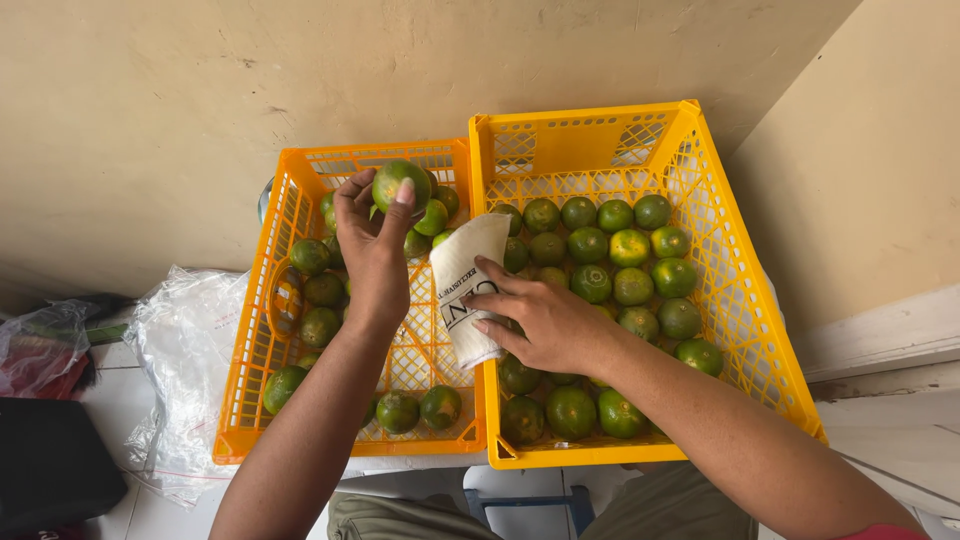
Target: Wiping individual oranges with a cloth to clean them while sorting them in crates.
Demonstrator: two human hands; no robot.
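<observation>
My left hand (372, 250) is raised over the left orange crate (252, 330), its fingers closed on one green citrus fruit (398, 183). My right hand (540, 322) holds a folded white cloth (468, 268) with dark print over the wall where the two crates meet. The left crate holds several green fruits (318, 325) along its sides and front. The right yellow crate (745, 320) holds several more green fruits (612, 262), packed close together.
Crumpled clear plastic bags (185, 345) lie left of the crates on a white tiled surface. A dark object (50, 465) sits at the lower left. A beige wall (300, 70) stands behind the crates, and a white ledge (880, 350) runs at the right.
</observation>
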